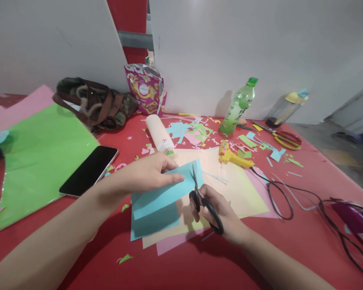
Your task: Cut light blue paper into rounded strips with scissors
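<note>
Light-blue paper in a flat sheet (pixel 160 200) is pinched between thumb and fingers of the left hand (pixel 149 171), raised over a second, darker-looking blue sheet (pixel 157 225) that lies on a stack of peach, yellow and pink paper (pixel 242 193); the right hand (pixel 225 219) grips black-handled metal scissors (pixel 214 217), fingers in the loops, the blades pointing away at the sheet's right end; whether they bite into it I cannot tell; beyond the left hand lies a white plastic bottle with a green cap (pixel 159 131); a yellow glue gun (pixel 231 156) rests past the scissors, near coloured paper scraps (pixel 196 133) on the red tabletop (pixel 145 266).
</note>
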Motion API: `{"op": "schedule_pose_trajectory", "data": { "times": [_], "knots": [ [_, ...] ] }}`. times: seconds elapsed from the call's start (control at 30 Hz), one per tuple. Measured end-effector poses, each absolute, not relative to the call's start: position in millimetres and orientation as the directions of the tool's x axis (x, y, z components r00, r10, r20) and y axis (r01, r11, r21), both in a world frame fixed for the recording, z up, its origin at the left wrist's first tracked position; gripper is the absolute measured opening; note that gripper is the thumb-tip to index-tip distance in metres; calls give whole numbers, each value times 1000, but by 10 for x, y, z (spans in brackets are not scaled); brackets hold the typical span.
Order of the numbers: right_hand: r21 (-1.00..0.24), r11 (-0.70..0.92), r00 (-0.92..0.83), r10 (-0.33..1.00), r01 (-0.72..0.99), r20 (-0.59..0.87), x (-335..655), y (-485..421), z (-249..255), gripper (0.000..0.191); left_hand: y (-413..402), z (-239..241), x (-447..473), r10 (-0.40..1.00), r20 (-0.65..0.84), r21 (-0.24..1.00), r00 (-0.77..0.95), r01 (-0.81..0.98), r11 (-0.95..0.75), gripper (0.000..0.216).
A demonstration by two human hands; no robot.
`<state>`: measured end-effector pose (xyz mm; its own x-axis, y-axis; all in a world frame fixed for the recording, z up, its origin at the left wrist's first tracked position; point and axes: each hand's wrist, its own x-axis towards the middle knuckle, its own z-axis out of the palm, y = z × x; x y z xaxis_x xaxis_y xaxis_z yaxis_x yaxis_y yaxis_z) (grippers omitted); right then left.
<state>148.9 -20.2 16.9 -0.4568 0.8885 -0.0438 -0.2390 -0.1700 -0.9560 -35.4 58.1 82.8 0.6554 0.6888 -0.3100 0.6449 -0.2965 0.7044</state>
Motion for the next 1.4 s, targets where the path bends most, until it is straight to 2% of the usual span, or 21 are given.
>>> {"op": "schedule_pose_trajectory", "data": {
  "times": [0.4, 0.7, 1.4],
  "knots": [
    [-944, -222, -436, 895, -243, -98, 1465, -212, 183, 37, 598, 831, -351, 657, -313, 739, 686, 611, -286, 28],
    [-950, -219, -421, 901, -224, -109, 1476, -215, 168, 38, 624, 795, -372, 671, -329, 706, 664, 645, -292, 33],
    [-926, -290, -362, 912, -242, -192, 1459, -210, 149, 39, 653, 764, -404, 658, -326, 728, 678, 625, -283, 36]
  ]
}}
